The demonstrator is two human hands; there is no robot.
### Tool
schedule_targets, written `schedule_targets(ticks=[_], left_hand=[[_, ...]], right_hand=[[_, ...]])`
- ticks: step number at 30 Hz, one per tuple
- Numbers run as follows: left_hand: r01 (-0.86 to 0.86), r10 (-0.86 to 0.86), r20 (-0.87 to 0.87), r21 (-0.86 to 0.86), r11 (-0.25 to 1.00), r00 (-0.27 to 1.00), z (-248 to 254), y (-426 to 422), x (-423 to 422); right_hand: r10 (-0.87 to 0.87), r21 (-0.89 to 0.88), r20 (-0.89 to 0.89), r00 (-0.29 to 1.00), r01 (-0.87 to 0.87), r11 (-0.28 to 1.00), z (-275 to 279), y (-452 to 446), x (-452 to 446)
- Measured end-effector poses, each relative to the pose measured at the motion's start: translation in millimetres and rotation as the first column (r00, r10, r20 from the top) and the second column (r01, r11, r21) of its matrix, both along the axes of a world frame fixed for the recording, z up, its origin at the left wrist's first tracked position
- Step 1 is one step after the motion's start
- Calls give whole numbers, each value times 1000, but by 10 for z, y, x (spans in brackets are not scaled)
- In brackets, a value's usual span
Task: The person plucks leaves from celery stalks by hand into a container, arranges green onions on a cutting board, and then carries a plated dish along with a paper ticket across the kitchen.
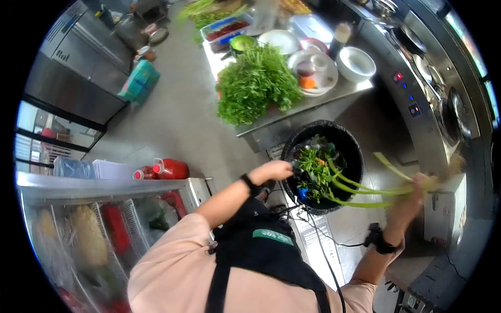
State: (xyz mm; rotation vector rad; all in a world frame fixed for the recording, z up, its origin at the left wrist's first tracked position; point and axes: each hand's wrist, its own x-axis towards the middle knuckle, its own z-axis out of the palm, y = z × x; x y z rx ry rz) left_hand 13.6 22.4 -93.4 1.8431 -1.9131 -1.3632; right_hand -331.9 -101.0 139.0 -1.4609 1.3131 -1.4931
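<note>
My right hand (411,201) is closed around several long pale-green celery stalks (368,190). Their left ends reach over a black bin (356,136), while a blurred brownish end (451,168) sticks out to the right of the hand. At the bin's left rim is my left hand (280,170), its fingers closed; what they grip is too unclear to make out. Leafy green scraps (316,168) lie inside the bin, with a small blue piece (302,194) among them.
A steel table (261,125) ahead bears a heap of leafy greens (255,86), plates and a white bowl (356,63). A stove counter (417,101) with pans runs along the right. At left are a glass-topped cooler (104,194) and red jugs (172,169). Black cables (326,261) hang near my apron.
</note>
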Motion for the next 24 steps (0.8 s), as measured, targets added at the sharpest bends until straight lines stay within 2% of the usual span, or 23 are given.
schedule_targets(ticks=[1,2,3,4,6,7,8,9,11,13,14,15,16,18,19,20,21,22,24], left_hand=[[-107,107,-63,18,994,992,203,267,283],[-184,180,-86,-44,982,980,468,528,525],[-254,225,-192,-139,957,955,569,750,718],[-300,264,-208,-166,939,942,816,921,863],[-394,322,-249,-344,852,913,1158,1216,1141],[-400,327,-249,-354,845,912,1323,1345,1274],[-455,319,-382,-348,820,867,1483,1482,1420],[-510,300,-512,-338,791,805,1597,1607,1576],[-534,334,-490,-355,767,805,1724,1873,1962],[-558,372,-470,-357,750,800,1681,2118,2378],[-664,419,-546,-391,638,725,1634,2223,2613],[-753,445,-622,-415,510,645,1608,2285,2930],[-756,440,-628,-424,498,642,1589,2350,3313],[-879,480,-749,-299,371,457,1510,2493,4059],[-888,473,-762,-296,353,442,1525,2525,4368],[-838,521,-657,-459,295,544,1549,2528,4675],[-747,573,-523,-608,268,631,1580,2520,4984],[-750,568,-529,-603,270,630,1576,2464,5253],[-763,719,-417,-598,244,556,1584,2260,5693]], right_hand=[[93,106,45,995,-97,990,-6,188,410],[239,307,221,945,-300,903,8,359,703],[354,357,246,902,-423,833,-148,489,964],[462,426,171,870,-488,762,-198,672,1297],[703,457,126,700,-670,586,-294,1017,2001],[723,421,-16,690,-652,631,-405,1220,2376],[773,447,131,621,-733,513,-394,1416,2747],[790,435,118,602,-746,504,-519,1582,3132],[811,283,273,518,-849,447,-499,1888,3926],[792,243,373,483,-875,419,-370,2120,4751],[800,242,364,477,-878,414,-263,2230,5107],[736,283,519,435,-900,332,-92,2323,5484],[644,309,658,391,-920,243,18,2407,5904],[649,258,665,369,-930,264,-111,2510,6845],[554,204,764,333,-937,282,-123,2574,7244],[449,153,847,284,-940,306,-145,2591,7588],[436,144,854,283,-935,325,-184,2581,7880],[437,150,851,291,-932,330,-215,2536,8139],[659,117,615,432,-877,465,-273,2387,8576]])
